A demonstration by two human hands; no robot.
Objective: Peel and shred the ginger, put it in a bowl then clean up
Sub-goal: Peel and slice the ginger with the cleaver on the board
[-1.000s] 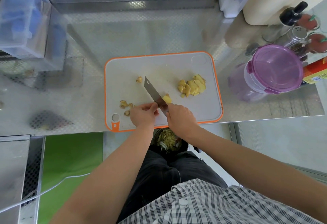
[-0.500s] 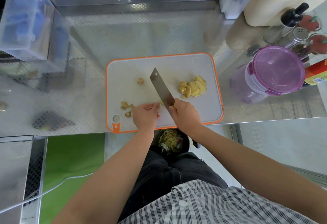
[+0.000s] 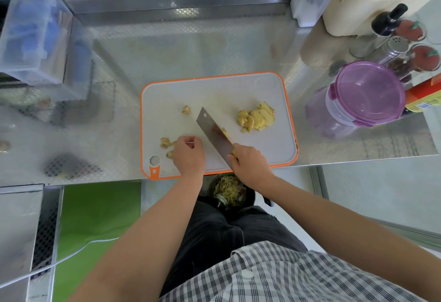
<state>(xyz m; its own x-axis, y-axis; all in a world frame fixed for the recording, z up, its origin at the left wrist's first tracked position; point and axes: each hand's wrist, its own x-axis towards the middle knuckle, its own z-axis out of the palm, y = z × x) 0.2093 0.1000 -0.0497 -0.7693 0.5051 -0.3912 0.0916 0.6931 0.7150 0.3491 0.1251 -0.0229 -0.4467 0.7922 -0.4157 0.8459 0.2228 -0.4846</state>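
Ginger on the cutting board [image 3: 214, 91], cleaver [image 3: 210, 127] in hand.
The right hand [image 3: 249, 160] has its fingers wrapped round the cleaver handle at the board's near edge; one ginger slice [image 3: 224, 132] clings to the blade just beyond them. The left hand [image 3: 189, 156] rests with its fingers curled on the board's near left, beside ginger scraps [image 3: 165, 142]. The ginger pile [image 3: 257, 117] lies on the board's right.

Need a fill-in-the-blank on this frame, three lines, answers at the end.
1. The cleaver is gripped by the person's ____.
2. The cutting board under the ginger slices has a rim coloured ____.
3. The container standing beside the board has a lid coloured ____.
Missing: right hand; orange; purple.
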